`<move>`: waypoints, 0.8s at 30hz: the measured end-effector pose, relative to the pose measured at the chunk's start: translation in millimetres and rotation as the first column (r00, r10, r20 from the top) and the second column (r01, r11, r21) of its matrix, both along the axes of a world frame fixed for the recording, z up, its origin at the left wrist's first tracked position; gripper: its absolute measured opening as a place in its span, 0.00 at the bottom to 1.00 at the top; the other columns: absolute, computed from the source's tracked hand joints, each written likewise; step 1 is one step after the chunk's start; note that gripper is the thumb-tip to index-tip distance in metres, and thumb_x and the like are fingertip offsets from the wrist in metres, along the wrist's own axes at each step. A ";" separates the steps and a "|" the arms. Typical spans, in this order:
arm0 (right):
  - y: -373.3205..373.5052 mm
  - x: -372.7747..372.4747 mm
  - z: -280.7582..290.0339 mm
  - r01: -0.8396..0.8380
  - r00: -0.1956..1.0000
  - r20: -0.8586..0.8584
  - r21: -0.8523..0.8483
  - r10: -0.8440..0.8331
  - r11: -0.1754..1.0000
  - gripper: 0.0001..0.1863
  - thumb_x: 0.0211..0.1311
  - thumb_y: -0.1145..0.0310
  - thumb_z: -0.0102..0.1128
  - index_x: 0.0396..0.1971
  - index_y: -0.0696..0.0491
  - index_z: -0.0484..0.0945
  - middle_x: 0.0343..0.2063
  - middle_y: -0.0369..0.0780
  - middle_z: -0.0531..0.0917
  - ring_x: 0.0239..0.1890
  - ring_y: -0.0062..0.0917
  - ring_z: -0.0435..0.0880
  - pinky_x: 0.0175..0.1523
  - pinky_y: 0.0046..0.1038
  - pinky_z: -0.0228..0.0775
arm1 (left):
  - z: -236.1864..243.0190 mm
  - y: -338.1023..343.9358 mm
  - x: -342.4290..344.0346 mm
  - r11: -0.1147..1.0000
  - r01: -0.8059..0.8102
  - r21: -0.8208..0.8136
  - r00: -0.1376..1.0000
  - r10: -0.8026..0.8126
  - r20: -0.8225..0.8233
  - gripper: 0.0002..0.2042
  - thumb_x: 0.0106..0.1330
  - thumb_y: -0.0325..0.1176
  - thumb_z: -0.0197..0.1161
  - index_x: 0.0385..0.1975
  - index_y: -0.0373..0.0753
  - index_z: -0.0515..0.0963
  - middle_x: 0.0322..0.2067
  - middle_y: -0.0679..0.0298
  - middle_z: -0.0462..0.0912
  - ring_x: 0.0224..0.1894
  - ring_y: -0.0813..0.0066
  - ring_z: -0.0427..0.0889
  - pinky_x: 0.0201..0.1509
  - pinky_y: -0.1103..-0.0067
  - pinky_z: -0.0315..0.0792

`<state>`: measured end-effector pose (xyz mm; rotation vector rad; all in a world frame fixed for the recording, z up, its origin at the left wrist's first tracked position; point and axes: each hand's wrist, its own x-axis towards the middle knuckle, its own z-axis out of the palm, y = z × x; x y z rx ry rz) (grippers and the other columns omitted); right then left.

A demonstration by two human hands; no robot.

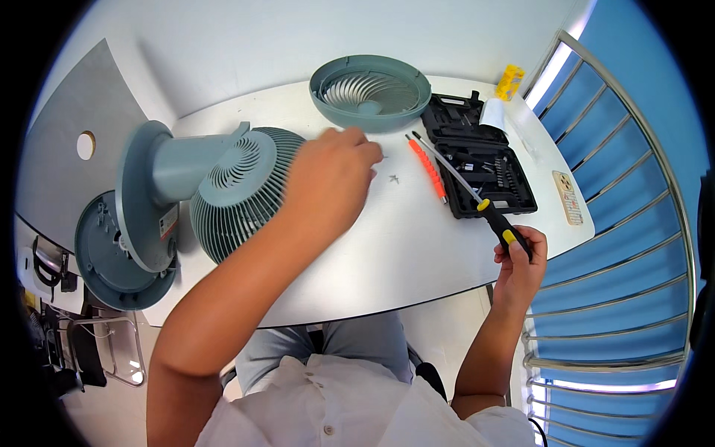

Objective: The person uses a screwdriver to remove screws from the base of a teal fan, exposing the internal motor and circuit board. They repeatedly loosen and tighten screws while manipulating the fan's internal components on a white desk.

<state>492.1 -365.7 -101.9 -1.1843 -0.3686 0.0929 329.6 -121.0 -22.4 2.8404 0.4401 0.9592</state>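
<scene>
My left hand (pixel 335 175) is raised over the middle of the table beside a grey-green fan head (pixel 240 179), its fingers curled; what they hold, if anything, is hidden. The fan's stand (pixel 167 167) lies sideways at the left, next to a round base part (pixel 100 261). Small screws (pixel 394 179) lie right of that hand. My right hand (pixel 521 261) grips a long screwdriver (pixel 497 222) with a black and yellow handle, its shaft angled toward the open black tool case (pixel 477 182). An orange driver (pixel 427 167) lies left of the case.
A detached grey-green cover (pixel 339 112) sits at the back of the white table (pixel 350 276). A white object (pixel 493 113), a yellow piece (pixel 509 83) and a flat beige item (pixel 567 197) are on the right. A metal railing (pixel 640 343) borders the right side; a board (pixel 59 149) stands left.
</scene>
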 end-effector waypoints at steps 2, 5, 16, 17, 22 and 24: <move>-7.1 -2.9 5.5 0.020 1.000 -0.025 0.035 -0.019 0.999 0.15 0.55 0.82 0.54 0.44 0.58 0.73 0.41 0.45 0.78 0.26 0.25 0.80 0.32 0.22 0.73 | -21.8 18.6 56.2 0.976 -0.203 0.077 0.916 0.217 -0.338 0.08 0.58 0.25 0.64 0.36 0.39 0.84 0.38 0.58 0.84 0.43 0.56 0.84 0.47 0.62 0.78; -23.6 -6.6 12.9 0.043 0.999 -0.022 0.122 -0.041 0.992 0.15 0.54 0.82 0.53 0.43 0.58 0.73 0.42 0.45 0.78 0.26 0.25 0.80 0.32 0.23 0.73 | -49.5 43.8 102.3 0.926 -0.337 0.169 0.774 0.375 -0.511 0.08 0.60 0.27 0.60 0.34 0.41 0.86 0.38 0.59 0.87 0.43 0.60 0.86 0.43 0.63 0.79; -86.0 3.9 -1.8 0.044 0.998 0.041 0.181 -0.053 0.982 0.17 0.49 0.83 0.53 0.42 0.56 0.73 0.43 0.44 0.76 0.32 0.26 0.78 0.32 0.23 0.75 | -92.1 102.8 129.5 0.931 -0.304 0.205 0.639 0.358 -0.680 0.10 0.61 0.27 0.57 0.36 0.45 0.85 0.42 0.59 0.87 0.47 0.57 0.85 0.46 0.66 0.79; -88.4 4.1 -3.0 0.046 0.998 0.040 0.185 -0.054 0.982 0.17 0.49 0.83 0.53 0.42 0.56 0.72 0.43 0.44 0.75 0.32 0.26 0.78 0.32 0.23 0.75 | -94.4 107.2 129.4 0.935 -0.290 0.206 0.639 0.349 -0.685 0.10 0.61 0.27 0.57 0.36 0.44 0.85 0.41 0.58 0.86 0.47 0.56 0.85 0.47 0.66 0.79; -93.1 2.1 -7.8 0.057 0.998 0.021 0.155 -0.061 0.986 0.18 0.48 0.83 0.53 0.42 0.56 0.73 0.44 0.44 0.75 0.33 0.25 0.78 0.32 0.23 0.76 | -101.2 116.7 131.0 0.937 -0.275 0.217 0.607 0.344 -0.717 0.08 0.60 0.28 0.58 0.35 0.44 0.84 0.39 0.58 0.86 0.46 0.56 0.85 0.46 0.65 0.79; -92.7 0.4 -8.7 0.047 0.999 0.001 0.172 -0.048 0.984 0.18 0.48 0.84 0.53 0.42 0.56 0.73 0.45 0.44 0.75 0.34 0.25 0.78 0.32 0.23 0.76 | -96.6 111.5 131.8 0.943 -0.203 0.263 0.602 0.332 -0.726 0.07 0.58 0.28 0.59 0.34 0.43 0.83 0.38 0.58 0.86 0.44 0.55 0.85 0.45 0.64 0.78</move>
